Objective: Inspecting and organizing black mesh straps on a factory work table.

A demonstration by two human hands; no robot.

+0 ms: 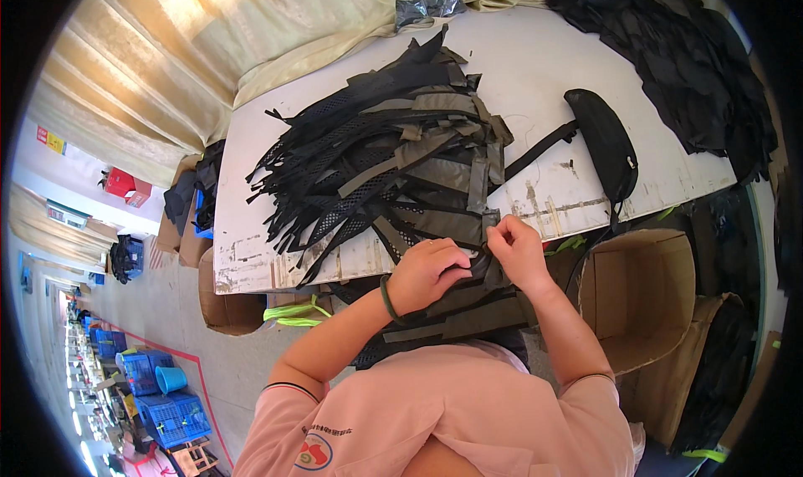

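Observation:
At the front edge of the white table [284,113], my left hand [427,272] and my right hand [517,249] are close together. Both are closed on a dark grey-black fabric piece [483,268] that hangs over the edge. My right thumb and finger pinch its upper end; part of the left grip is hidden. A large fanned pile of black mesh and grey fabric strips [368,159] covers the tabletop just beyond my hands. More dark strips [477,320] lie across my lap, below my wrists.
A black padded pouch with a strap [602,142] lies on the right of the table. Black fabric [686,67] is heaped at the far right. A clear plastic bag [422,0] sits at the back. Open cardboard boxes [640,285] stand below the table; blue crates [171,418] are on the left floor.

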